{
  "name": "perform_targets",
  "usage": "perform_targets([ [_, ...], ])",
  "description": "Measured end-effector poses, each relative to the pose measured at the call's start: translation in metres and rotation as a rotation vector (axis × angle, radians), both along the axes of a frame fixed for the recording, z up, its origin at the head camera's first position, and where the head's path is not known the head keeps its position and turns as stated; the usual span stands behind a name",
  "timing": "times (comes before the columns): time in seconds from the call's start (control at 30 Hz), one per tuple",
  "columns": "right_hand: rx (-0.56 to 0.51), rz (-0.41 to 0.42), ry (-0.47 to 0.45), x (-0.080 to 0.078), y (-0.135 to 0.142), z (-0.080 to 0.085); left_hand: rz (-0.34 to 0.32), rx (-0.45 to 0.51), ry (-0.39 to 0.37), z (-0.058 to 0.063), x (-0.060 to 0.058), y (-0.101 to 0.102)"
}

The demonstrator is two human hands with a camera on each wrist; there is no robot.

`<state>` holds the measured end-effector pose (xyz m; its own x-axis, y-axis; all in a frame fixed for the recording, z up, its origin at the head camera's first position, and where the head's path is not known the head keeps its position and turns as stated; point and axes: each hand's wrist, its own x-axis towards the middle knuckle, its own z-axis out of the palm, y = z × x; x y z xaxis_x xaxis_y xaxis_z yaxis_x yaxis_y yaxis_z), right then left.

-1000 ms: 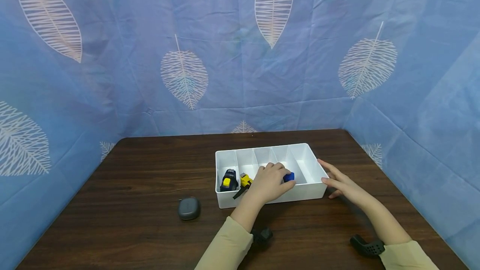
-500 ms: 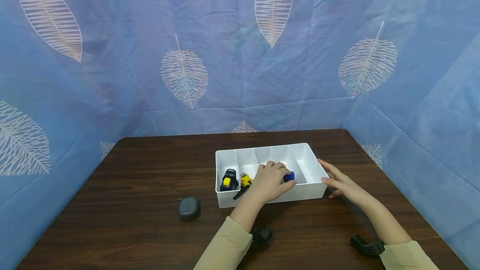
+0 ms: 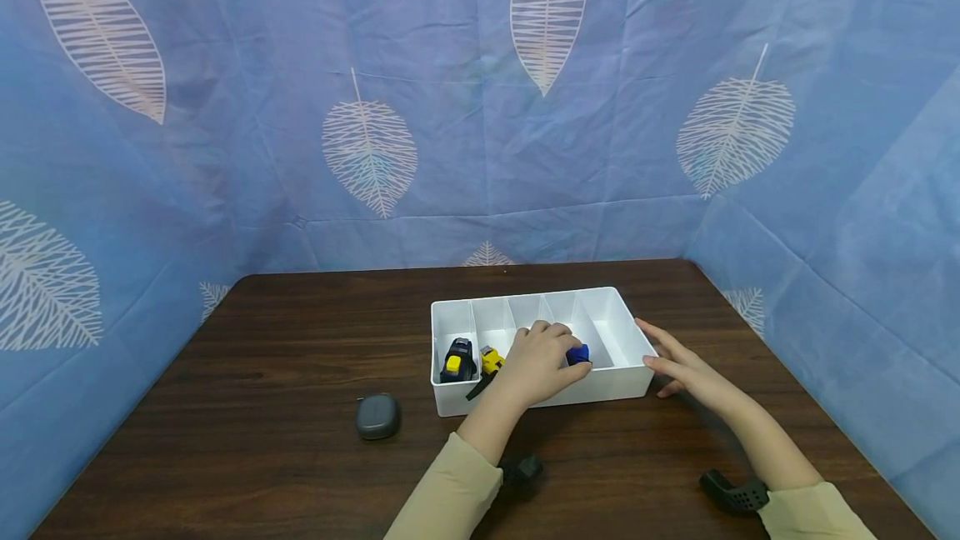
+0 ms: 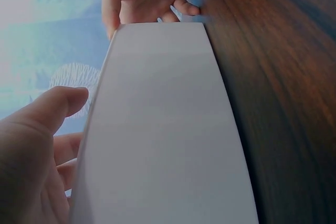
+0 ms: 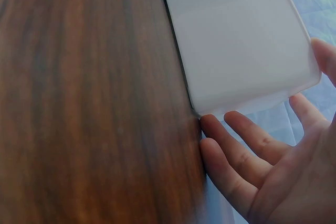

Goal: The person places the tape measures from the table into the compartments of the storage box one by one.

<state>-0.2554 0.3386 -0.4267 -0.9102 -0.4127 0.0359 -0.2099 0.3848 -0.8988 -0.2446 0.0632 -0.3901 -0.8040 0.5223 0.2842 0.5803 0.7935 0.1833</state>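
A white divided box (image 3: 600, 386) stands on the dark wooden table. My left hand (image 3: 536, 367) reaches over its near wall, fingers bent down into a middle compartment. A small blue thing (image 3: 577, 354) shows between its thumb and index finger; the wall and hand hide whether they grip it. In the left wrist view, the left thumb (image 4: 65, 100) sits just above the rim. My right hand (image 3: 693, 369) touches the box's right end with spread fingers (image 5: 262, 140). A black object with a yellow top (image 3: 453, 363) and a yellow piece (image 3: 491, 359) with a black strap lie in the left compartments.
A dark grey rounded case (image 3: 378, 417) lies on the table (image 3: 262, 373), left of the box. Black bands with wrist cameras (image 3: 735, 493) sit on both wrists. A blue leaf-print cloth (image 3: 450, 148) hangs behind and beside the table.
The blue thing has turned slightly under my left hand, which stays almost in place. The right hand and the box have not visibly moved.
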Motion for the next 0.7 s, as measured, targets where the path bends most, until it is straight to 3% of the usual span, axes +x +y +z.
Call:
perform_targets([
  [0.7,0.006,-0.026,-0.011,0.0,-0.0005,-0.0005,0.016,-0.006,0.032,0.0099,0.0047,-0.0036],
])
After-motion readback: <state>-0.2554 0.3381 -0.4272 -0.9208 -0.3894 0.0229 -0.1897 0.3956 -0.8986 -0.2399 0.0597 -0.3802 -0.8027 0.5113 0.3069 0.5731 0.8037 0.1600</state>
